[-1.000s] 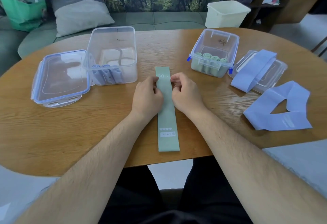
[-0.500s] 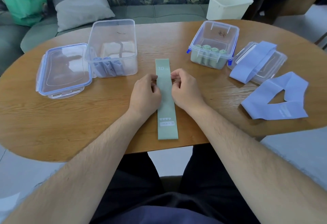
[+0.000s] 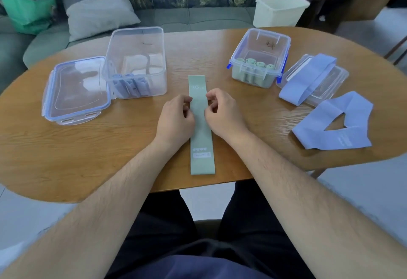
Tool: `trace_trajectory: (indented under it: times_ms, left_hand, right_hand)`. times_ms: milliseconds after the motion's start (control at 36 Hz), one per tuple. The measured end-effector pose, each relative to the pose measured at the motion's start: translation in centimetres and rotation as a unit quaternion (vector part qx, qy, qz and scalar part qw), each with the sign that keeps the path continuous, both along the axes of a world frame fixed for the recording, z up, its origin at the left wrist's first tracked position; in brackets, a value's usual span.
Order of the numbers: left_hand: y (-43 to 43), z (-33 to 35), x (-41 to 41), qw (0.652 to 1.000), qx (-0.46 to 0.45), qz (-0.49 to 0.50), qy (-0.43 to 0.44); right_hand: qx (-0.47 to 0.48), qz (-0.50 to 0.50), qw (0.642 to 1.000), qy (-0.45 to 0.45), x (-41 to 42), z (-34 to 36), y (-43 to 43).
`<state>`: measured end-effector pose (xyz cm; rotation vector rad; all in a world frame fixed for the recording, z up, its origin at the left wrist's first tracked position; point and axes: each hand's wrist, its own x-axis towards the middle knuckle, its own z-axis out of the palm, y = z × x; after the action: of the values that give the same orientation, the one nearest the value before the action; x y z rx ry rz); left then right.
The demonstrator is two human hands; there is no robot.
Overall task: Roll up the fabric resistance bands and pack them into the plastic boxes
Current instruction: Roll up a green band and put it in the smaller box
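While the green band (image 3: pixel 201 124) lay flat and unrolled down the middle of the counter (image 3: pixel 88 157), with its near end close to the counter's near edge, both hands worked at its far half. The left hand (image 3: pixel 176 120) pinched the band's left edge with curled fingers. The right hand (image 3: pixel 224 115) pinched the right edge the same way. A printed "30" showed on the band beyond the fingertips, and a small label under a row of hearts sat toward its near end.

Left of the green band and a little farther off stood a tall box (image 3: pixel 136 62), open, with blue rolls (image 3: pixel 130 86) upright along its near wall. A lid (image 3: pixel 77 89) lay flat on the counter, touching that box on the side away from the band. Right of the green band's far end stood a low box (image 3: pixel 259 58) with blue clips, also open, holding green rolls (image 3: pixel 255 64) on end. Farther right, a second lid (image 3: pixel 330 85) lay with a flat blue band (image 3: pixel 308 78) draped across it. Nearer than that, well right of the green band, a looped blue band (image 3: pixel 334 129) lay spread open on the counter.
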<state>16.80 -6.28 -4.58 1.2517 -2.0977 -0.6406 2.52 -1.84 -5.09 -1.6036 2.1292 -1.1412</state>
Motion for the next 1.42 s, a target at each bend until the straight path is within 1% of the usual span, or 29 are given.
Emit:
trace_trajectory:
  times_ms: [361,611,750,1222,1417]
  left_hand:
    - [0.1,0.0,0.1,1.0,0.008,-0.001,0.011]
    - [0.0,0.0,0.1,1.0,0.016,0.001,0.012]
    - [0.0,0.1,0.0,0.999,0.01,0.027,0.023]
    - [0.2,0.4,-0.2,1.0,0.007,0.022,0.005]
    - [1.1,0.7,0.1,0.998,0.047,0.033,0.025]
  right_hand:
    - [-0.003,0.002,1.0,-0.003,-0.2,-0.5,-0.3]
    - [-0.001,-0.001,0.999,-0.039,-0.2,-0.1,0.0]
    - [-0.017,-0.025,0.997,-0.071,0.0,0.2,0.4]
    - [-0.002,-0.024,0.998,-0.055,0.3,0.5,0.4]
    - [0.004,-0.033,0.996,-0.08,0.7,1.2,1.4]
